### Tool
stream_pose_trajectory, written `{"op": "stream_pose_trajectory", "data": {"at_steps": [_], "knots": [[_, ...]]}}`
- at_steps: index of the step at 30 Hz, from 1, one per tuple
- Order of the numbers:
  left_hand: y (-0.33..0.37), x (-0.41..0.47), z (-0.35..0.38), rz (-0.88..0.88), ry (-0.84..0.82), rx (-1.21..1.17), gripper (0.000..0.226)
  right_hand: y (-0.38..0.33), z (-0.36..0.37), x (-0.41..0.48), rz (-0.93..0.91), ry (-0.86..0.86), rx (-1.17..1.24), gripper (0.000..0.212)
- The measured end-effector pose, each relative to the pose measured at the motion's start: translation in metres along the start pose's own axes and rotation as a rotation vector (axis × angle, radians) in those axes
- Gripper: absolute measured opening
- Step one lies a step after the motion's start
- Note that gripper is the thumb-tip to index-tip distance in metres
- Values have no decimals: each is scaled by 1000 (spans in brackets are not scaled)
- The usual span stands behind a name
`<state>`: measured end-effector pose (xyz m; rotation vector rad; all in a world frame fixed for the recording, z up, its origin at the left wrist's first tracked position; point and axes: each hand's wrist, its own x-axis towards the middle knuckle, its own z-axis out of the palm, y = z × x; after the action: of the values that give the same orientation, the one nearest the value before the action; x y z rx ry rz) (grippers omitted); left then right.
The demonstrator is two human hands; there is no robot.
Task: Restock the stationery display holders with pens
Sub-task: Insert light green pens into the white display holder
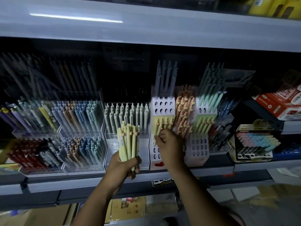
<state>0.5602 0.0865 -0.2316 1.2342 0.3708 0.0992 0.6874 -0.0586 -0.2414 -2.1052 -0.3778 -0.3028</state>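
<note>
The left hand [126,166] is clamped round a bundle of pale yellow pens [128,141], held upright just in front of the shelf's front edge [81,178] near its middle. The right hand [170,145] pinches a single yellow pen [158,130] between curled fingertips, tilted against the yellow tier of the white holder with round holes [163,107]. That holder stands at the middle of the shelf, with a row of peach pens [184,111] just beside it on the right and clear holders [84,167] towards the left end.
</note>
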Motion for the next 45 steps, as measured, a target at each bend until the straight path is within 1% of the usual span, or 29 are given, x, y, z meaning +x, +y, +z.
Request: {"op": "stream_pose_trajectory", "data": {"at_steps": [5,7,13,20,24,28,30,32,34,36,38,39,41,45], "knots": [[0,-2,-1,3,0,2,59,-4,2,2,-81,36,-153,15],[1,-2,0,2,-1,4,59,-4,4,3,-72,14,-173,11],[1,0,2,0,7,0,60,-4,7,2,-14,-39,-243,13],[1,1,3,-3,5,7,66,3,14,-2,-17,-30,-255,13],[0,1,5,-8,4,10,64,5,15,-4,-45,-16,-263,10],[-2,2,5,-32,-7,1,55,6,16,-5,-6,-44,-267,12],[-3,3,5,-41,-10,-10,58,4,13,-5,36,-68,-252,12],[-2,3,6,-46,-13,-22,60,0,7,-6,88,-58,-211,12],[-1,4,7,-52,-13,-26,59,-10,1,-10,139,-11,-139,11],[-1,4,9,-60,-13,-33,58,-24,-5,-13,215,-23,64,12],[-2,4,10,-62,-19,-38,58,-37,-11,-11,263,-123,278,12],[-2,4,11,-64,-25,-36,57,-43,-14,-10,264,-184,343,14],[-2,3,12,-66,-44,-30,54,-51,-19,-9,271,-283,423,21],[-2,2,13,-60,-77,-54,54,-60,-28,-11,338,-449,565,13]]}}
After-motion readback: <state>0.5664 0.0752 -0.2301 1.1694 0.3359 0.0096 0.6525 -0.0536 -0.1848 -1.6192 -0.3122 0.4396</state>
